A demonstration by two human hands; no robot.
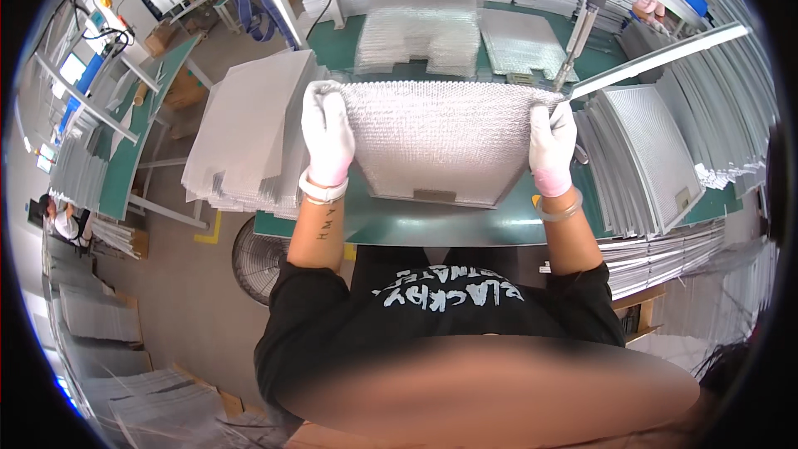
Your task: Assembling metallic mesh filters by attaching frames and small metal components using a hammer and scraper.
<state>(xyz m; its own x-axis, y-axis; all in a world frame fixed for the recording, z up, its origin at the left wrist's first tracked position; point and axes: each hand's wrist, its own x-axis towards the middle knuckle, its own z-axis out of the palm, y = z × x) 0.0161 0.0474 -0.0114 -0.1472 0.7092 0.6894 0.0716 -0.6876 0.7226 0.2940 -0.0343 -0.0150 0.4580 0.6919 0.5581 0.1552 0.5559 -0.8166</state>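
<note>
A silver metal mesh panel is held tilted over the green table, its lower edge near the table's front. My left hand, in a white glove, grips its upper left corner, thumb on the near face. The upper right corner is pinched by my gloved right hand. A small brownish rectangle shows at the panel's lower edge. From beside my right hand a long pale metal strip slants up to the right; whether that hand touches it, I cannot tell. A tool with a metal shaft hangs just beyond the right corner.
The green table carries a stack of pale sheets at left, mesh panels at the back and a leaning stack of panels at right. A floor fan stands below. Another person sits far left.
</note>
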